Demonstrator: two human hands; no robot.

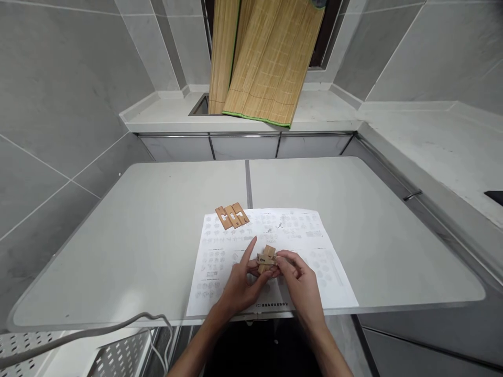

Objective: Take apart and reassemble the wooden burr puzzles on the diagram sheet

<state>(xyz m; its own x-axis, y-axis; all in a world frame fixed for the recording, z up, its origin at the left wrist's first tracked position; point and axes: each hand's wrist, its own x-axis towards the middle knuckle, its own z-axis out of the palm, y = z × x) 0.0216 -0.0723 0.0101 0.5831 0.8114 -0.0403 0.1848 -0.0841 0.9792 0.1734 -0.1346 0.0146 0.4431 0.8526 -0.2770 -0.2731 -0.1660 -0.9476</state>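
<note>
Between my two hands is a small wooden burr puzzle (267,252), made of pale interlocking blocks set crosswise, with a dark "3" on one piece. My left hand (239,287) cups it from the left and below, with the index finger stretched up past it. Thumb and fingertips of my right hand (302,283) pinch its right side. Underneath lies a white printed instruction sheet (330,283) covered with small diagrams. Several flat wooden pieces (232,215) with cut-outs and handwritten numbers lie side by side at the sheet's upper left. Fingers partly hide the puzzle.
The white table (149,235) has a grey seam (249,183) across its middle. A grey cable (98,331) curves over the front left edge beside a white perforated rack (121,356). Behind stand a counter (168,118) and a leaning bamboo mat (271,63).
</note>
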